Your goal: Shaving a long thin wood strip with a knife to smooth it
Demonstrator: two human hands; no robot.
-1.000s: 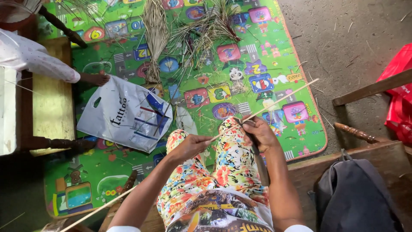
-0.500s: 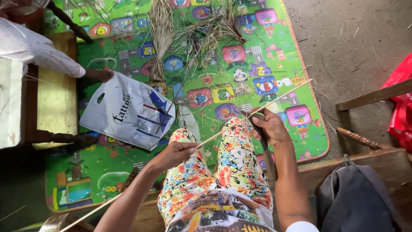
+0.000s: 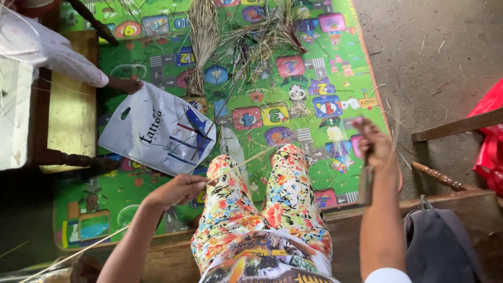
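The left hand (image 3: 175, 189) is pinching a thin pale reed strip (image 3: 238, 165) that is running across the flower-patterned trousers (image 3: 262, 204) toward the right, its far end blurred. The right hand (image 3: 373, 140) is lifted over the play mat (image 3: 157, 57), closed around a dark knife-like tool (image 3: 365, 183) hanging downward. A white plastic bag (image 3: 157, 131) is lying on the mat just beside the left knee, and bundles of dry grass (image 3: 201, 42) are lying farther out. A dark backpack (image 3: 440, 246) is sitting at the right.
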